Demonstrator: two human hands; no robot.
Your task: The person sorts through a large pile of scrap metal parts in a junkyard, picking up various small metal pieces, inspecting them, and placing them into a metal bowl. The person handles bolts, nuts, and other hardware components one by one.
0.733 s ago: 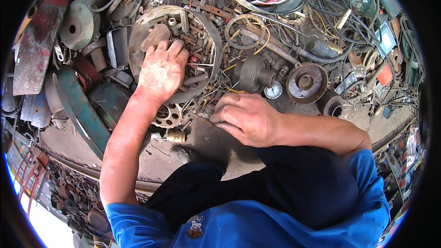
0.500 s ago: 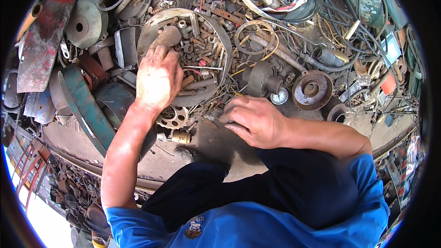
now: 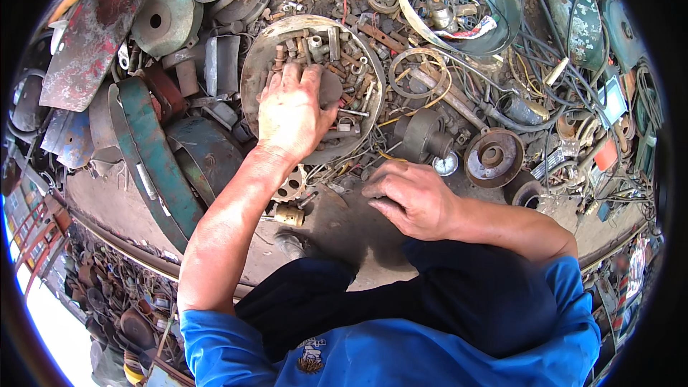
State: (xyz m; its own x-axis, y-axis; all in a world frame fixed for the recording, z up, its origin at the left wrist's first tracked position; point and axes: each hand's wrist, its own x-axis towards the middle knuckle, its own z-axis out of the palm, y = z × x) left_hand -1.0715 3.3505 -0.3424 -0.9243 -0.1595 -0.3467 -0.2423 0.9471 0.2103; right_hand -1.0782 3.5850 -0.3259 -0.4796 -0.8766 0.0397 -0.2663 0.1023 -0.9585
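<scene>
Red plate: a rusty red metal sheet point(image 3: 93, 36) lies at the far left of the heap, tilted, untouched.
Green strap: a curved green metal band point(image 3: 154, 150) runs down beside the left forearm, near the table edge point(image 3: 107, 222).
Left hand: the left hand point(image 3: 290, 111) lies palm down inside the round dish, fingers spread and a little bent over the small parts. It presses on them; I cannot tell if it really closes on 1 piece.
Round dish: a shallow rusty round dish point(image 3: 251, 72) full of bolts, nuts and short rods point(image 3: 337, 50). It sits just above the middle of the table, between the green strap and the wires.
Handling of the parts: they look stiff, heavy for their size, rough with rust, so not slippery and not fragile. I judge it is best to pinch 1 piece by its shank or its flat sides, because the loose pile will shift under the palm.
Gear and brass piece: a toothed wheel point(image 3: 292, 188) shows under the left wrist, and a small brass fitting point(image 3: 290, 215) lies just below it.
Right hand: the right hand point(image 3: 412, 197) rests on the dusty table, fingers curled down and tips touching the surface. What it pinches, if anything, is hidden.
Pulley: a brown round pulley point(image 3: 493, 158) stands near the right hand, apart from it.
Wires: tangled cables point(image 3: 573, 100) cover the right side.
</scene>
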